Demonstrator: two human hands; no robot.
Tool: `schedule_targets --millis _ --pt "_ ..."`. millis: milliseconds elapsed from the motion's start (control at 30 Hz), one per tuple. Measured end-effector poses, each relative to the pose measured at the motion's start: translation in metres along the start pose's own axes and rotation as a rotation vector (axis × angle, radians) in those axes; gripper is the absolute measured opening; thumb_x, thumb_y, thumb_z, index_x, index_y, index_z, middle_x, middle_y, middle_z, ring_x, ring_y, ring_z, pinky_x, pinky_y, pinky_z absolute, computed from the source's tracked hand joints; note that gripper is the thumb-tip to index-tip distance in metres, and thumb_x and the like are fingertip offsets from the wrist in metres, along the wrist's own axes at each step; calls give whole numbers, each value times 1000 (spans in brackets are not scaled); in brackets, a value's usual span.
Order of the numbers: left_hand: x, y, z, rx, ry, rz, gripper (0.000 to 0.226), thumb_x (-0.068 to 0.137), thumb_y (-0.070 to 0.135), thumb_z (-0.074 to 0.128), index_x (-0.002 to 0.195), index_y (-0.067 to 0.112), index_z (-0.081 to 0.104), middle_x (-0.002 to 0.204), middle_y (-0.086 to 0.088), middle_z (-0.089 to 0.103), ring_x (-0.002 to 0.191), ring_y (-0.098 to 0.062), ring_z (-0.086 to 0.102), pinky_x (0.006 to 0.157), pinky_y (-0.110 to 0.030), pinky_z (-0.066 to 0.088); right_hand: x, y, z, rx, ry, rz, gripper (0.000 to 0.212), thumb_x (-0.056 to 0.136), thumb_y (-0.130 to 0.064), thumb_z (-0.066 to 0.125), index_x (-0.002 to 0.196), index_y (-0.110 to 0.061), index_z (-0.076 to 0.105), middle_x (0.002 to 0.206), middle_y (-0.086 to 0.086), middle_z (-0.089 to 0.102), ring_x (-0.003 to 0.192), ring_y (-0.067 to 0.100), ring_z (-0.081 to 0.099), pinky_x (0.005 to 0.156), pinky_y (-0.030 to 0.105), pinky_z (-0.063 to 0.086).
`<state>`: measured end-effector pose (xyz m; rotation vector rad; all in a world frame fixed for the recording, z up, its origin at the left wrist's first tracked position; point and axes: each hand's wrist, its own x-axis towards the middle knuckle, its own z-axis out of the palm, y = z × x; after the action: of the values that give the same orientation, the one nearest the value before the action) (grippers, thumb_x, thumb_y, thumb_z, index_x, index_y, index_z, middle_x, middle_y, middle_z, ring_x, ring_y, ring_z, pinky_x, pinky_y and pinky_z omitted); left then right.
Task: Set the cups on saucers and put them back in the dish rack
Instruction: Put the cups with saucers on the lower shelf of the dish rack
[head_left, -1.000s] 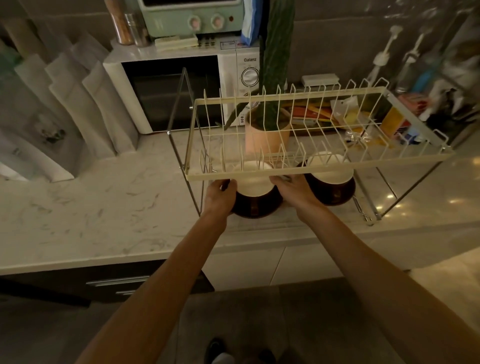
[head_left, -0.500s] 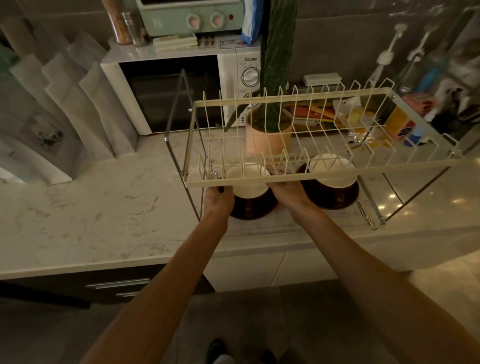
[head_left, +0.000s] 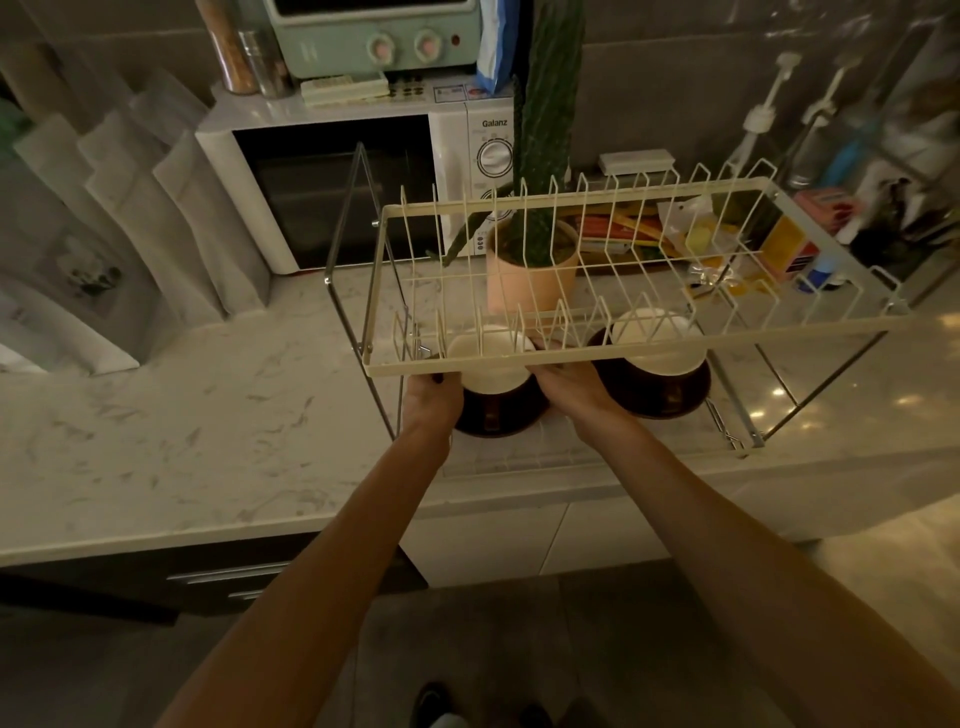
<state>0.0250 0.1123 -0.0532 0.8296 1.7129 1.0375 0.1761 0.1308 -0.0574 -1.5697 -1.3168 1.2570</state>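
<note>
A two-tier dish rack (head_left: 618, 358) stands on the marble counter. Under its cream upper tier, a white cup (head_left: 491, 371) sits on a dark saucer (head_left: 498, 418) at the left of the lower level. My left hand (head_left: 432, 400) grips the saucer's left side and my right hand (head_left: 571, 387) grips its right side; the fingertips are hidden under the upper tier. A second white cup (head_left: 657, 345) on its own dark saucer (head_left: 654, 392) stands to the right on the lower level.
A potted cactus (head_left: 535, 270) stands behind the rack, with a white microwave (head_left: 353, 182) and a green mini oven (head_left: 374, 36) further back. Packets and bottles (head_left: 779, 244) crowd the back right. Folded white boards (head_left: 130, 208) lean at the left.
Both hands have pushed the left cup and saucer slightly further in under the upper tier. The right cup and saucer have stayed put.
</note>
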Motion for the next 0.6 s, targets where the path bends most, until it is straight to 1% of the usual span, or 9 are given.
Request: schedule_targets --millis 100,167,300,400,467,500,533,567,600 --pt "0 1 0 15 11 -4 42 96 35 49 136 23 48 123 -7 58 115 -28 56 97 -49 51 0 0 0 -17 -2 -1 41 100 -28 52 141 -21 51 146 1 50 138 18 41 97 21 32" --pt "0 1 0 13 8 -7 43 96 35 49 137 23 47 127 -8 57 117 -28 55 98 -49 50 1 0 1 -30 7 0 42 100 -30 52 142 -21 50 148 1 48 139 19 40 99 21 31" --pt "-1 2 -1 5 5 8 41 96 36 50 135 24 49 127 -8 59 116 -29 56 98 -49 50 1 -3 1 -28 9 5 45 100 -31 51 144 -21 47 152 1 44 142 19 37 100 21 29" --pt "-2 3 -2 13 -3 26 41 97 35 48 136 23 49 127 -8 59 114 -28 56 98 -49 50 -2 -5 1 -44 2 0 44 101 -29 50 144 -20 47 152 1 44 142 19 37 99 19 28" --pt "-2 3 -3 28 -16 53 42 98 33 46 137 21 48 128 -7 57 113 -24 55 98 -44 49 -5 -6 0 -67 -7 -13 43 102 -27 48 144 -18 46 150 2 45 141 18 37 98 15 27" --pt "-3 3 -4 47 -22 76 42 98 33 44 138 19 47 129 -7 57 110 -21 54 96 -39 49 -8 -8 0 -84 -11 -25 42 103 -26 47 144 -18 46 150 2 45 141 19 37 100 14 27" --pt "-4 4 -5 72 -28 100 43 99 31 43 140 18 46 128 -7 56 107 -18 51 91 -34 46 -10 -8 -2 -113 -9 -40 42 103 -28 46 144 -18 46 151 2 45 142 20 37 107 18 27" --pt "-6 5 -6 105 -35 126 43 100 30 41 141 17 44 129 -7 55 104 -16 49 86 -31 43 -11 -8 -4 -147 -12 -53 42 103 -30 44 144 -19 47 151 3 45 142 22 37 114 26 28" --pt "-8 4 -6 149 -41 159 44 100 29 40 142 16 43 130 -8 55 105 -16 49 84 -30 41 -14 -10 -6 -197 -11 -67 42 104 -33 42 143 -19 48 150 4 47 141 24 39 116 35 30"
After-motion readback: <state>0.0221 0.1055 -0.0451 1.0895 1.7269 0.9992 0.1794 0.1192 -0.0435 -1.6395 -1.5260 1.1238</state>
